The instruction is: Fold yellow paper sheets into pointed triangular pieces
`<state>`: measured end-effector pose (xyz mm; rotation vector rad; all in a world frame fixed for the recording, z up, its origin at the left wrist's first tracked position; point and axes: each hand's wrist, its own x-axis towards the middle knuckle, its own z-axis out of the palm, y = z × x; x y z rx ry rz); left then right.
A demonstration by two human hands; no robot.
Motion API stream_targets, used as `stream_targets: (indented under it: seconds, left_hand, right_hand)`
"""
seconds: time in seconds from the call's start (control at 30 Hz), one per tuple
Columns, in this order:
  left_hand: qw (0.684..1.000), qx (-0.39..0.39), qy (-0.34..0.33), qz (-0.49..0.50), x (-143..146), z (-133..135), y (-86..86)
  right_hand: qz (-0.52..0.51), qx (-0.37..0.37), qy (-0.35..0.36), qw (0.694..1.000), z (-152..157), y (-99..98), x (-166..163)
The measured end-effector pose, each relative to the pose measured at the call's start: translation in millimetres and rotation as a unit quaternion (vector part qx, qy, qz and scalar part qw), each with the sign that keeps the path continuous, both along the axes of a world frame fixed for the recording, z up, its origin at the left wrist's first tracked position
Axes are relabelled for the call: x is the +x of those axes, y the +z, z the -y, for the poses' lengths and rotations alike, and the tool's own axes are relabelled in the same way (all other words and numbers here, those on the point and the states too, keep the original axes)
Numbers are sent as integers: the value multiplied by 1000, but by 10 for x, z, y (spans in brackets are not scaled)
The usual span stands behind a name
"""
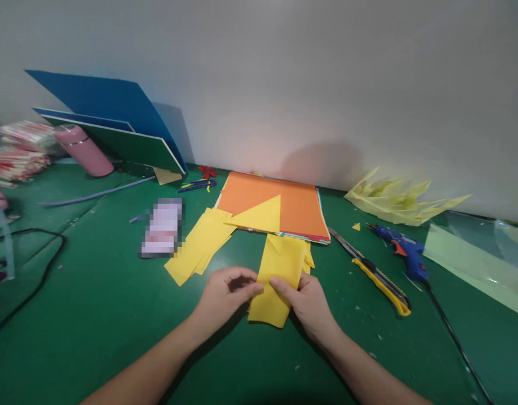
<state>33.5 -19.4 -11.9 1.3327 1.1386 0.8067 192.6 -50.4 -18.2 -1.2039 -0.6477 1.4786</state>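
Paper [280, 304], yellow and oblong, is nearer us than the orange sheets [265, 194] in the head view — our right hand [313, 305] pinches it, thumb on top. Our left hand [225, 293] holds its fingers narrow at the left edge — we cannot tell whether they grip. A knife [378, 281] lies rightward.

You hold a yellow sheet [280, 309] that looks like smooth, matt paper; the orange sheet [259, 190] before you is matt paper too. Your green counter [242, 371] looks smooth, with a faint sheen. Your cutter [371, 275] shows metal and yellow plastic, your glue gun [414, 257] blue plastic, and the transparent film [482, 236] looks like glossy plastic.
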Motion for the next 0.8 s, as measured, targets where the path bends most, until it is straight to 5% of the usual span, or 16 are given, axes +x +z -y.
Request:
stream_targets:
  seconds: [0.57, 0.8]
  left_hand:
    - [999, -32, 0, 16, 25, 14, 28]
    - [996, 81, -14, 46, 12, 52, 93]
  right_hand:
    - [31, 14, 6, 999, 6, -46, 7]
    - [78, 32, 80, 993, -1, 6, 21]
